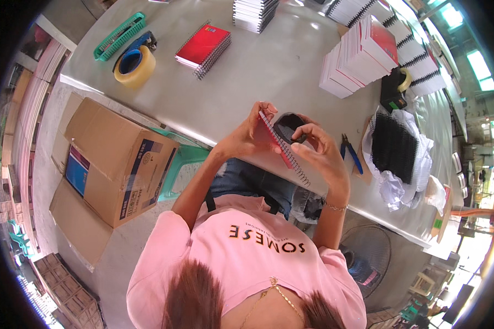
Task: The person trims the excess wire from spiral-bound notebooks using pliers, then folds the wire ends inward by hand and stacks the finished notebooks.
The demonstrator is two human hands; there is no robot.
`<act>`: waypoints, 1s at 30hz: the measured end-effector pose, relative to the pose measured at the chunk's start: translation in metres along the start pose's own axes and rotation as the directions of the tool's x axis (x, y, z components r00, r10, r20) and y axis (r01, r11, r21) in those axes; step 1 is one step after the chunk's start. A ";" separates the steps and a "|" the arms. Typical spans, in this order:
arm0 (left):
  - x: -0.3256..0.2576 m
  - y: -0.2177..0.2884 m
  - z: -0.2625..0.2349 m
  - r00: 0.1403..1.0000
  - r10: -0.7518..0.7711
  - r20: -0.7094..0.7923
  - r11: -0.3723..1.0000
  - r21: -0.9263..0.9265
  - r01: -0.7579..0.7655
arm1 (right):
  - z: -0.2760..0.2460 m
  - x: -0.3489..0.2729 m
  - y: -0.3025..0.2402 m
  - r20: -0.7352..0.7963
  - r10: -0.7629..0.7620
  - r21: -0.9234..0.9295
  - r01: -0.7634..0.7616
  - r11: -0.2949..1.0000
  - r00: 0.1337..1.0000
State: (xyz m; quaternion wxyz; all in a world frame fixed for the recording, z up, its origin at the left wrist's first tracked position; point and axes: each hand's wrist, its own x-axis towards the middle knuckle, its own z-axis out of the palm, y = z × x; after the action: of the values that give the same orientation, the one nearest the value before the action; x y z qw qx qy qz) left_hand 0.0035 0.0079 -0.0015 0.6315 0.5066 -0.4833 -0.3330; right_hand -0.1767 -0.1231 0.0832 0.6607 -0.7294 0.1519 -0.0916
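My left hand grips a thin red notebook, tilted up on its edge over the table's near side. A wire spiral coil runs along the notebook's edge, and its loose end sticks out past the lower corner. My right hand is curled around a dark round hollow object close to the coil; its exact kind is unclear. The thumb sits near the coil, and one finger bends over the object's rim. Blue-handled cutting pliers lie right of this hand.
Farther off lie red spiral notebooks, a tape dispenser and a green basket. Stacked red-covered books, another tape dispenser and a pile of black coils occupy the right. An open carton stands left of the table.
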 end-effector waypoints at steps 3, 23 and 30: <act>0.003 0.002 0.002 0.999 0.021 0.029 0.999 0.035 -0.022 | 0.000 0.007 -0.001 0.011 -0.082 0.108 0.081 0.991 0.997; -0.008 0.016 0.016 0.964 -0.076 -0.256 0.995 0.040 0.089 | -0.039 -0.056 0.079 -0.736 -0.216 -0.668 -0.638 0.383 0.641; -0.004 0.026 0.012 0.955 -0.178 -0.239 0.982 0.016 0.187 | 0.001 -0.046 0.026 -0.713 -0.433 -0.628 -0.227 0.744 0.552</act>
State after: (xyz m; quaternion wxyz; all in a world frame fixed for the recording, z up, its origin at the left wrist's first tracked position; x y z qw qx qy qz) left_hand -0.0111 0.0142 0.0232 0.6413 0.5972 -0.3621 -0.3179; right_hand -0.2220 -0.1087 0.0599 0.1998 -0.7883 0.4183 -0.4046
